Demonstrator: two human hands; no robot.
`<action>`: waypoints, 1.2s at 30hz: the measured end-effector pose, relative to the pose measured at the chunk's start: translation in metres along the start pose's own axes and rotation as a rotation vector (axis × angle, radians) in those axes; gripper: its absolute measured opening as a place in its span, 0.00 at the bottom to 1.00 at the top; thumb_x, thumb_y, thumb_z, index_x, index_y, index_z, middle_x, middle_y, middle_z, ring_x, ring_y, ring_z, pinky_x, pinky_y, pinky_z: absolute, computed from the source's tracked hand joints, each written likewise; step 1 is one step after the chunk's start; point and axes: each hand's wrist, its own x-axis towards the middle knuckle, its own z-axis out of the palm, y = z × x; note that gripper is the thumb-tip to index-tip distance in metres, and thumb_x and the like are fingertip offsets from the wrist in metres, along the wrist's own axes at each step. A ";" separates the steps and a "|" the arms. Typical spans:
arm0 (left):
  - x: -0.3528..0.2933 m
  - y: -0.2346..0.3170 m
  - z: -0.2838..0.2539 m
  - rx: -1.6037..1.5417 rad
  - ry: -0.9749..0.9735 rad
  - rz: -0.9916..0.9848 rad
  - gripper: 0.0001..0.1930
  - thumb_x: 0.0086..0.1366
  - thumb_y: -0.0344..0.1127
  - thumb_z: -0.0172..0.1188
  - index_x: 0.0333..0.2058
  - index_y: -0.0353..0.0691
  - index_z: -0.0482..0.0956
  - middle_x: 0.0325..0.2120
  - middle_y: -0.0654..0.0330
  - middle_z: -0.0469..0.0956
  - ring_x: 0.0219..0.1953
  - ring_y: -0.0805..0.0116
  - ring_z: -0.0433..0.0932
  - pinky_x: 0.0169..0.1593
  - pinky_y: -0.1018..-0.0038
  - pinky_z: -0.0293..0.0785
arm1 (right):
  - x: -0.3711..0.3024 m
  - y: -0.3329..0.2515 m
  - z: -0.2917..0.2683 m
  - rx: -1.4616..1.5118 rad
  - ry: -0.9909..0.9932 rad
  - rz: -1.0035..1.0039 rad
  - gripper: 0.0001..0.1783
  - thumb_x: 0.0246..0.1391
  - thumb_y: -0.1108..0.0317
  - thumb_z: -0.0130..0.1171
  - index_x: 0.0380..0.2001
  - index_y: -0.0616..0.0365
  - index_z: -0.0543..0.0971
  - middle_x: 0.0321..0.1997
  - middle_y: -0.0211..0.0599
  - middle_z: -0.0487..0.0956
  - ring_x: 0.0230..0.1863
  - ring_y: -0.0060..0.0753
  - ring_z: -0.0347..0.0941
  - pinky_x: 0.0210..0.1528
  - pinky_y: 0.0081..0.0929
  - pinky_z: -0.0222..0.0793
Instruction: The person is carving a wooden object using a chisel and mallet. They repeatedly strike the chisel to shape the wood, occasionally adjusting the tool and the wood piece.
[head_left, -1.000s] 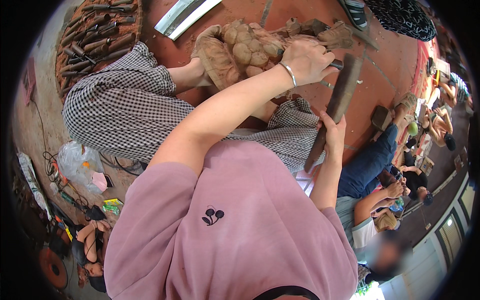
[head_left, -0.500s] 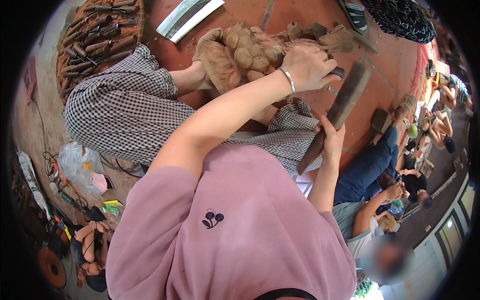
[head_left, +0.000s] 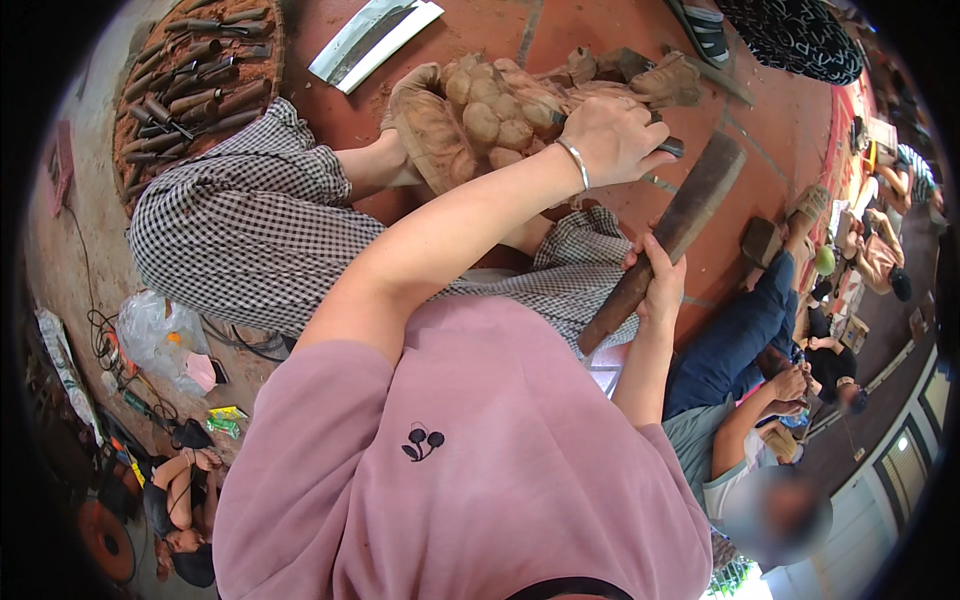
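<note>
A brown wood carving (head_left: 492, 112) with rounded, fruit-like lumps lies on the floor against my bare foot. Over its right part is my left hand (head_left: 612, 142), wearing a silver bracelet, its fingers closed around a chisel (head_left: 672, 147). Only the dark handle end of that tool shows; my hand hides the blade. Lower right, my right hand (head_left: 662, 285) grips a long, dark wooden mallet (head_left: 690, 205) by its narrower end. The mallet's thick end slants up to the right, apart from the chisel handle.
A round tray (head_left: 272, 60) of several chisels and wood chips stands at upper left. Beside it on the tiles lies a white-edged panel (head_left: 375, 42). A person's sandalled foot (head_left: 708, 38) is beyond the carving. Another person in blue trousers (head_left: 735, 320) sits close on the right.
The mallet has tilted slightly, its lower end swinging left and its thick end a little right and down. More of the chisel handle shows beside my left hand.
</note>
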 end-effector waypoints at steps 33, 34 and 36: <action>0.012 -0.002 0.000 0.081 0.169 -0.123 0.14 0.54 0.52 0.67 0.28 0.49 0.81 0.20 0.65 0.78 0.27 0.67 0.81 0.27 0.70 0.77 | 0.020 -0.033 -0.006 -0.536 0.000 -0.072 0.19 0.54 0.74 0.60 0.48 0.66 0.71 0.25 0.35 0.73 0.23 0.26 0.71 0.25 0.24 0.69; 0.011 -0.002 -0.001 0.079 0.170 -0.128 0.14 0.54 0.52 0.67 0.29 0.49 0.81 0.20 0.65 0.78 0.27 0.67 0.81 0.27 0.70 0.77 | 0.020 -0.034 -0.006 -0.637 -0.012 -0.084 0.19 0.54 0.74 0.60 0.48 0.66 0.71 0.26 0.34 0.73 0.23 0.26 0.71 0.25 0.23 0.69; 0.013 -0.001 -0.001 0.076 0.162 -0.124 0.14 0.54 0.52 0.67 0.29 0.48 0.81 0.20 0.65 0.78 0.27 0.67 0.81 0.27 0.71 0.77 | 0.018 -0.031 -0.004 -0.372 0.015 -0.047 0.19 0.53 0.74 0.61 0.47 0.66 0.71 0.27 0.33 0.73 0.23 0.25 0.70 0.25 0.23 0.68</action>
